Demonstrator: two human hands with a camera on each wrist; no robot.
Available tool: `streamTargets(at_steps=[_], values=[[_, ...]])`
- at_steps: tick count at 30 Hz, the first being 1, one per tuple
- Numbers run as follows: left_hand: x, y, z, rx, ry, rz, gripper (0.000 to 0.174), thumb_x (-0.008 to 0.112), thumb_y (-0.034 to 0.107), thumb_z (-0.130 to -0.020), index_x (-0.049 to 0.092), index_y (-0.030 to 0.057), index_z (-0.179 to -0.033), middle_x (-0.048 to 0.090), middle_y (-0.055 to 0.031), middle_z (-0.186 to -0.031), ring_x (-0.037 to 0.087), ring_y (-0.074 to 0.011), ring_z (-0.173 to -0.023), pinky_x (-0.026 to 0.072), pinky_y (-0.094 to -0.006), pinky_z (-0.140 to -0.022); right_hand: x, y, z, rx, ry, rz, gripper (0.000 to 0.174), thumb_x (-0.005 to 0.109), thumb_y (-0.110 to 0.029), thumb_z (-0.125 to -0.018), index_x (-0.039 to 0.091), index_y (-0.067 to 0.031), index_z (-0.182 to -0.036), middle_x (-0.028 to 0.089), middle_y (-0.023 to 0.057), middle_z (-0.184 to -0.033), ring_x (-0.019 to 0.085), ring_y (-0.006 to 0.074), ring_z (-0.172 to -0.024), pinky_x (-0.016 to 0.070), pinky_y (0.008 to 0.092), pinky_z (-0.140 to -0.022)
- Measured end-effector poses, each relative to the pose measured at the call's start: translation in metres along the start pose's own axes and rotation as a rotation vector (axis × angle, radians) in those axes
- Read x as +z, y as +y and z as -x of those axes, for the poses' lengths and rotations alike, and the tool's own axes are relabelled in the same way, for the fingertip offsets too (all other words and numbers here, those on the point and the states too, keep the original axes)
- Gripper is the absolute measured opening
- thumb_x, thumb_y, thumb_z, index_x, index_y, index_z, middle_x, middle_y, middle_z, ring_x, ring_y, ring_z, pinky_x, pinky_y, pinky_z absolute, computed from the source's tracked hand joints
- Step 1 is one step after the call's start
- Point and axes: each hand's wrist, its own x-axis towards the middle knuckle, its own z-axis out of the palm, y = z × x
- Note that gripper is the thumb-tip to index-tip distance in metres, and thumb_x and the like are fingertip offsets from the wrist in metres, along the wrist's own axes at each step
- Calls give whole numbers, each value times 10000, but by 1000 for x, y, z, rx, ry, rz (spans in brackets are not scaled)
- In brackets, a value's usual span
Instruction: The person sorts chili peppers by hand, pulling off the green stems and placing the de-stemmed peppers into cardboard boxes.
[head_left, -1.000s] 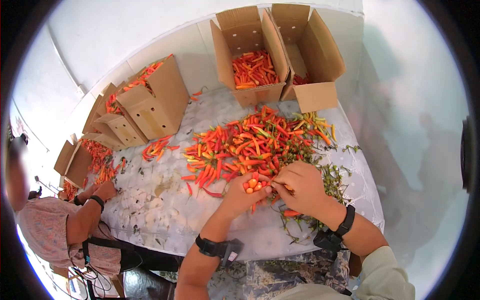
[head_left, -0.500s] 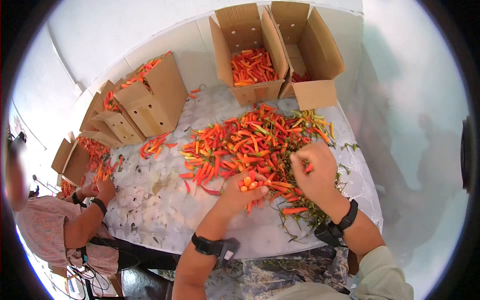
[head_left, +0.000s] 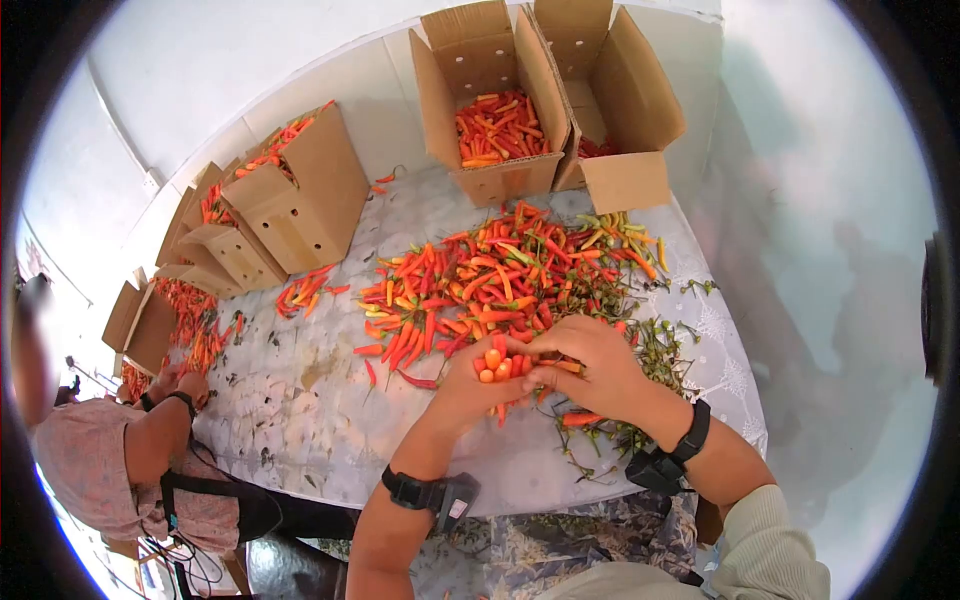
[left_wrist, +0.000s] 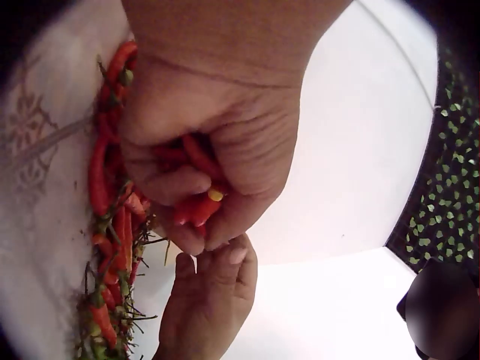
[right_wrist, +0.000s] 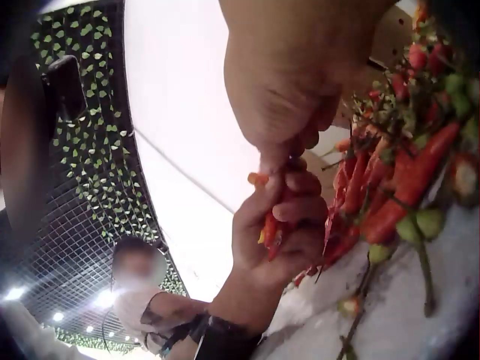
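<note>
- The left hand [head_left: 462, 388] is curled round a bunch of red and orange chili peppers [head_left: 492, 368]; its grip is filled by them, thumb on one side and bent fingers on the other.
- The bunch lies inside that grip, rounded ends showing above the thumb in the head view; in the left wrist view, red lengths and one yellow end show between thumb and fingers.
- The right hand [head_left: 606, 372] meets the left at the edge of the bunch, fingertips touching or nearly so; its fingers are bent, but I cannot tell whether its grip pinches a pepper or stem, as the hands cover the spot.
- Just beyond both hands, a heap of chili peppers [head_left: 470, 275], red, orange and some yellow-green, spreads over the pale patterned surface [head_left: 335, 430].
- Green stems [head_left: 662, 362] lie to the right of the heap, beside the right hand.
- An orange-red chili pepper [head_left: 580, 419] lies below the right hand, near the stems.
- Behind the heap stand two cardboard boxes, the left one [head_left: 512, 182] holding many peppers, the right one [head_left: 628, 182] a few visible.
</note>
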Motion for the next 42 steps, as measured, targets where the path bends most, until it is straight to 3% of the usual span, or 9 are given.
streamTargets(at_steps=[4, 10, 14, 15, 19, 24, 27, 34, 42], values=[[-1, -1, -2, -26, -41, -42, 344, 722, 32, -763, 539, 23, -1054, 609, -40, -819, 601, -113, -672, 489, -234, -544, -2, 3, 2, 51, -14, 99, 120, 642, -68, -770, 624, -79, -888, 601, 88, -806, 584, 298, -801, 465, 382, -702], [5, 3, 1, -39, 32, 81, 333, 706, 25, -764, 525, 34, -1044, 594, -53, -798, 581, -126, -659, 471, -253, -526, -24, 26, 0, 165, 273, 364, 125, 666, -70, -742, 617, -72, -857, 575, 100, -764, 579, 313, -777, 459, 408, -666], [2, 6, 0, 56, 78, 98, 300, 705, 50, -778, 539, 26, -1026, 612, -61, -810, 578, -120, -627, 476, -247, -524, -34, 18, -1, 303, -121, 369, 175, 732, -211, -690, 638, -76, -749, 568, 116, -792, 580, 317, -776, 463, 413, -668], [2, 4, -1, 76, 88, 103, 289, 709, 60, -781, 547, 21, -1017, 622, -62, -816, 578, -114, -616, 478, -244, -522, -33, 11, 0, 360, -236, 371, 255, 775, -265, -641, 645, -69, -740, 571, 101, -816, 569, 293, -806, 453, 389, -689], [-4, 0, -3, 92, 88, 104, 305, 718, 53, -771, 542, 18, -1017, 623, -61, -853, 565, -111, -600, 465, -239, -513, -28, 7, 6, 265, -431, 428, 260, 767, -232, -631, 641, -51, -770, 573, 97, -799, 564, 294, -829, 455, 404, -725], [-6, 0, -2, 83, 135, 126, 305, 716, 51, -771, 541, 16, -1019, 622, -56, -853, 568, -117, -614, 465, -243, -525, -23, 12, 4, 263, -313, 360, 184, 722, -146, -677, 633, -62, -815, 584, 100, -821, 553, 304, -850, 456, 403, -733], [0, 2, -3, 129, 189, 107, 257, 716, 89, -773, 549, 27, -959, 589, -56, -766, 561, -140, -631, 457, -259, -564, -22, 15, 5, 233, -290, 363, 154, 709, -116, -682, 620, -60, -795, 582, 100, -818, 551, 305, -856, 455, 403, -741], [-5, -5, -5, 152, 152, 78, 283, 705, 51, -785, 543, 18, -1015, 621, -51, -844, 589, -129, -696, 491, -259, -634, -23, 17, 11, 195, -297, 427, 168, 701, -87, -681, 595, -53, -807, 563, 102, -795, 545, 312, -864, 451, 403, -746], [1, -2, -6, 227, 206, 66, 246, 698, 70, -800, 562, -1, -993, 644, -100, -984, 622, -148, -858, 509, -281, -782, -15, 11, 0, 118, -108, 138, 154, 663, -97, -747, 569, -52, -860, 584, 117, -801, 579, 318, -795, 458, 412, -690]])
